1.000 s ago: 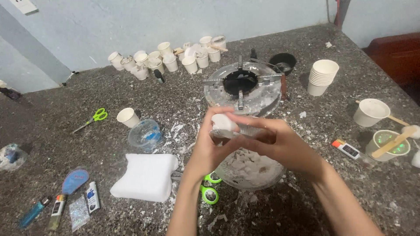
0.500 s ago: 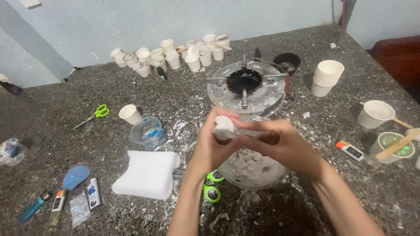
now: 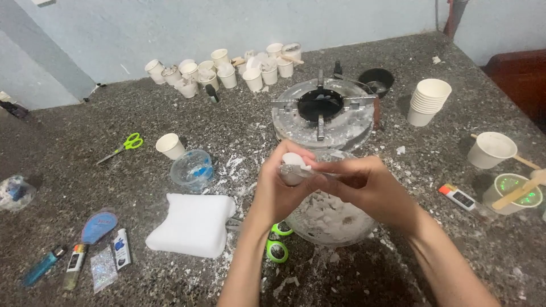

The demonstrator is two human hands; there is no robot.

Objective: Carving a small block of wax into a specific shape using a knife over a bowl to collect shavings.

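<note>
**Both hands work a small white piece over the bowl of scraps**

The left hand (image 3: 278, 190) closes its fingers around a small white rounded piece (image 3: 294, 161), holding it upright at chest level. The right hand (image 3: 369, 187) pinches a thin, pale tool (image 3: 318, 169) and lays its tip against the piece; what kind of tool it is cannot be told. Both grips are narrow and firm on what they hold.

Directly below the hands sits a clear bowl (image 3: 327, 219) filled with white chips and flakes, so the step in hand looks like scraping or trimming the piece, with the waste falling into the bowl. The next stroke seems to call for a steady left hold and a light, controlled push of the tool, keeping the work above the bowl.

Just beside the bowl lie green-handled scissors (image 3: 277, 241) and a white foam block (image 3: 193, 224). Behind stands a round metal burner (image 3: 321, 111), with a stack of paper cups (image 3: 427, 101) to its right.
</note>
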